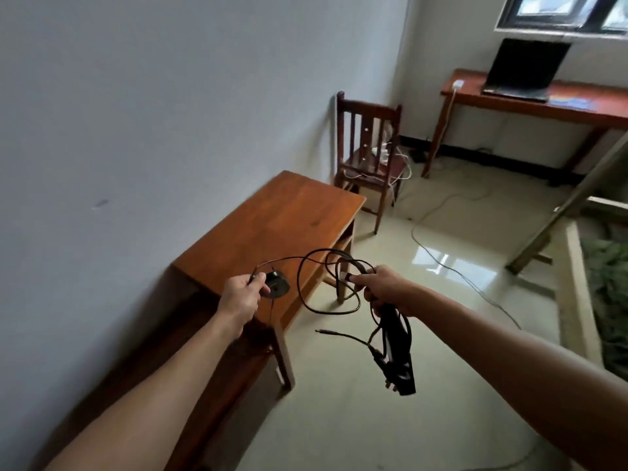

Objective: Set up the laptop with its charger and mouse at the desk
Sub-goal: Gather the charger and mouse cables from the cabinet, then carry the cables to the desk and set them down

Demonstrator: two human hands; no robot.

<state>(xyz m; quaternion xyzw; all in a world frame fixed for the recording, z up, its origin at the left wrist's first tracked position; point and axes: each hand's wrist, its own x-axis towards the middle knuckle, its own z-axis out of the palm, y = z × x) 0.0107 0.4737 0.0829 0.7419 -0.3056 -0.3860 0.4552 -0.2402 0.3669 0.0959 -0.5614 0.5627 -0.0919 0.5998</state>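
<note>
Now, floor: pale glossy tiled floor [373, 419] leaves a broad open lane from the person to the far wall. A loose dark floor cable [441, 263] trails across it, so I judge it a snag risk.
Near table: orange-brown wooden table [272, 226] stands against the left wall, its near corner just below the hands.
Frame: pale wooden bed-like frame [574, 266] narrows the lane on the right.
Far desk: dark red wooden desk [611, 110] sits under the window, well apart from the person. It is probably the destination.
Chair: dark slat-back wooden chair [368, 130] stands between table and desk with white leads on its seat, crowding the desk's left end.
Laptop: black open laptop [523, 66] is on the far desk, near a white socket block [457, 84] at the desk's left edge.
Right hand: right hand [384, 290] is wrapped round gathered cable loops, and the black charger brick [397, 351] hangs below the fist, likely bunched to keep it off the floor.
Left hand: left hand [241, 294] is curled, pinching the thin black mouse cord [282, 259].
Mouse: small black mouse [277, 283] is just beside the fingers. Whether they touch it I cannot tell.
Plug: charger's barrel plug [319, 331] dangles free and could catch the table corner.
</note>
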